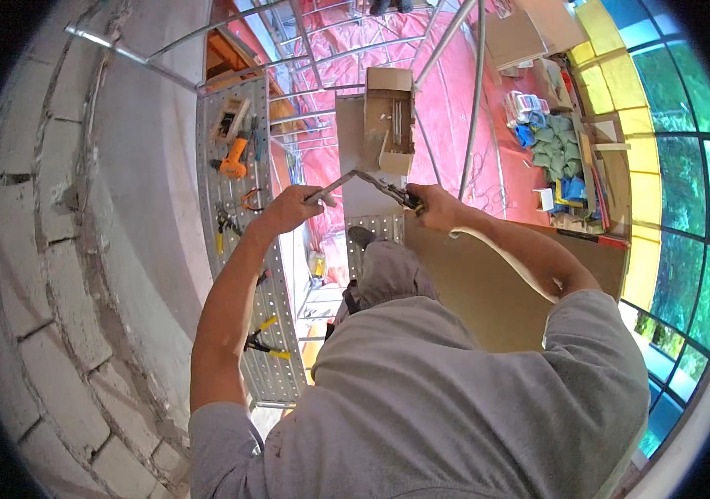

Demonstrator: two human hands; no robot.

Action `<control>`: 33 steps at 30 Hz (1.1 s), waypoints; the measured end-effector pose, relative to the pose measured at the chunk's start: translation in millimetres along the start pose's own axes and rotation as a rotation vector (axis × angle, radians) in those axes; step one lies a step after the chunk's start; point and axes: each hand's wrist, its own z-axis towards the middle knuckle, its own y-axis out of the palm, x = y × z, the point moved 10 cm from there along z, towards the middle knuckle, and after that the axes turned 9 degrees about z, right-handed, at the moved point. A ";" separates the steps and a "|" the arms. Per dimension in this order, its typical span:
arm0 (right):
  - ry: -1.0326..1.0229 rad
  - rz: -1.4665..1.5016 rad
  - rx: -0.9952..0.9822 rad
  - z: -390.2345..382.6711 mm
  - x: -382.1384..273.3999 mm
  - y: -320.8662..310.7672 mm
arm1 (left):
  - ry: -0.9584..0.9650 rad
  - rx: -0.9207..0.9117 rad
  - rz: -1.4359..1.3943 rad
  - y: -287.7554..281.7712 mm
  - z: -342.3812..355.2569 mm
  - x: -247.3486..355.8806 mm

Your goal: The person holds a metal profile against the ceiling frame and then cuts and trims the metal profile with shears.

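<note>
My left hand (290,209) is closed around the lower end of a thin grey strip (339,184) that slants up to the right. In my right hand (438,208) is a plier-like tool (394,193) with dark and yellow handles, its long jaws pointing up left. Strip and jaws come together at a peak between the hands; whether the jaws grip the strip is too small to tell. Just beyond that peak lies an open cardboard box (390,158). Nearest my left forearm, on a perforated metal plank, are yellow-handled pliers (220,237) and an orange-handled tool (251,200).
The perforated plank (276,378) runs along the plastered wall (143,208), carrying an orange drill (234,160) and yellow-handled cutters (268,341). Scaffold tubes (446,46) rise ahead, above a floor with pink sheeting (355,41). Green bags (556,148) lie at the right near windows.
</note>
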 end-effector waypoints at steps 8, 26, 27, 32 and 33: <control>0.026 0.294 -0.004 -6.5 39.7 -6.3 | 0.092 -0.006 0.168 4.5 46.9 29.5; 0.266 0.367 0.204 139.2 234.1 -65.8 | -0.020 -0.189 0.163 26.7 303.4 -78.0; 0.273 0.380 0.192 147.7 244.9 -59.4 | -0.031 -0.183 0.163 35.7 313.1 -99.8; 0.408 0.518 0.298 147.8 306.9 -19.1 | -0.034 -0.240 0.106 106.7 305.5 -164.0; 0.447 0.593 0.334 143.4 321.8 -3.2 | 0.018 -0.258 0.089 127.8 294.5 -180.0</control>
